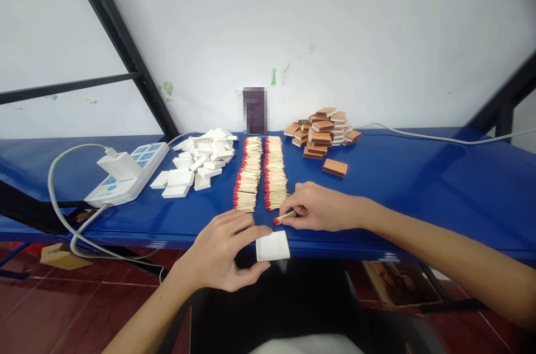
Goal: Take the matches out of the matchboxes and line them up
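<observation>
My left hand (228, 250) grips a small white matchbox tray (273, 246) between thumb and fingers, at the front edge of the blue table. Its hollow side faces up and I see nothing lying in it. Just above the tray, my right hand (310, 206) pinches a small bunch of matches (285, 218), their red heads pointing left. Two long rows of matches lie behind my hands, a left row (249, 172) and a right row (274, 172), with red heads to the left. The right row's near end is close to my right fingertips.
White matchbox trays (201, 158) are heaped at the left. Brown matchbox sleeves (322, 133) are piled at the back right, with one sleeve (335, 167) lying apart. A power strip (125, 175) with a plugged-in charger and cable lies far left. A dark upright panel (255, 111) leans on the wall.
</observation>
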`<state>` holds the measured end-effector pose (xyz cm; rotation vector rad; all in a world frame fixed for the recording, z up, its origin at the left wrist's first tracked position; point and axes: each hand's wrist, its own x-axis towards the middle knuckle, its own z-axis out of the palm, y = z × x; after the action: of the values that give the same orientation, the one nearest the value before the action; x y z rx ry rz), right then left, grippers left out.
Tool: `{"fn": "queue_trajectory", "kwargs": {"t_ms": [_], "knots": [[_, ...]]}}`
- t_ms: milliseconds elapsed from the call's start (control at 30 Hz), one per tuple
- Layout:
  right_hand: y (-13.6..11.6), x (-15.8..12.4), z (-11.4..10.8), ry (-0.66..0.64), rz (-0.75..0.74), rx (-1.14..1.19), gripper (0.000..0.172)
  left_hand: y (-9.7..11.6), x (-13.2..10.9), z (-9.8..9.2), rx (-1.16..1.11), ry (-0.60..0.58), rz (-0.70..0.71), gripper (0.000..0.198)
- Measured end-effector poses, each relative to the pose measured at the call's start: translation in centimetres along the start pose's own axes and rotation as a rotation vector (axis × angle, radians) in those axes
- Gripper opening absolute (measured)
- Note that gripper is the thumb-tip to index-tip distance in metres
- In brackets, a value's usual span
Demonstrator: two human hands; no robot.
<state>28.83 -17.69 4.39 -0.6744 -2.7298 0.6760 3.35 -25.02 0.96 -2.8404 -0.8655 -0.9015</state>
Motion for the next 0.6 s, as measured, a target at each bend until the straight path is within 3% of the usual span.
{"fn": "queue_trajectory", "kwargs": {"t_ms": [133, 333, 600], "knots": [[-0.2, -0.1, -0.3, -0.044, 0.033, 0.008, 0.013, 0.1, 0.1, 0.1, 0.027, 0.016, 0.005, 0.033], [0.5, -0.2, -0.1, 0.038, -0.054, -0.051, 0.009, 0.3, 0.2, 0.3, 0.080, 0.031, -0.002, 0.032], [0.5, -0.4, -0.4, 0.014, -0.100, -0.080, 0.011, 1.6, 0.7, 1.1, 0.034, 0.083, 0.019, 0.035]]}}
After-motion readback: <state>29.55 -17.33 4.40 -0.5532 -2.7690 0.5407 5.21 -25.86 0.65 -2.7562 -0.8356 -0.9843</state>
